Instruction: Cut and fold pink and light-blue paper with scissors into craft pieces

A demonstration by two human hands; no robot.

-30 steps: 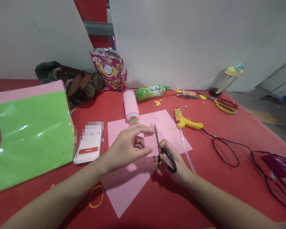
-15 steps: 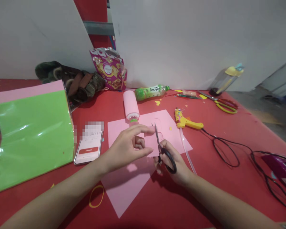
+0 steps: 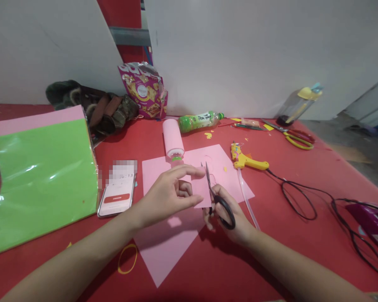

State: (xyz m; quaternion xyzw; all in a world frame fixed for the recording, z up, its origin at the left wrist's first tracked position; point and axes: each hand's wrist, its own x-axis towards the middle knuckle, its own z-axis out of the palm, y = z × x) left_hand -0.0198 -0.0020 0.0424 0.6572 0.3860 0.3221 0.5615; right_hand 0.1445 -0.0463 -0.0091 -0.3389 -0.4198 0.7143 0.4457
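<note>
My left hand (image 3: 173,188) pinches a small pink paper piece (image 3: 201,191) between thumb and fingers. Black-handled scissors (image 3: 224,212) are in my right hand (image 3: 236,222), its fingers through the loops. Their blades, slightly parted, lie along the right edge of the small piece; whether they touch it I cannot tell. Under both hands lies a larger pink sheet (image 3: 164,260), with thin curved offcuts on its upper part. A bottle wrapped in pink paper (image 3: 173,138), its green cap toward me, rests at the sheet's far edge.
A yellow glue gun (image 3: 248,162) with a black cord lies to the right. Green sheets in plastic (image 3: 44,184) and a phone (image 3: 118,193) are at left. Behind are a snack bag (image 3: 143,90), a green bottle (image 3: 198,121), and larger scissors (image 3: 297,138).
The scissors have shifted very slightly to the right, and their blades are a little further apart. My left hand and the paper piece have barely moved.
</note>
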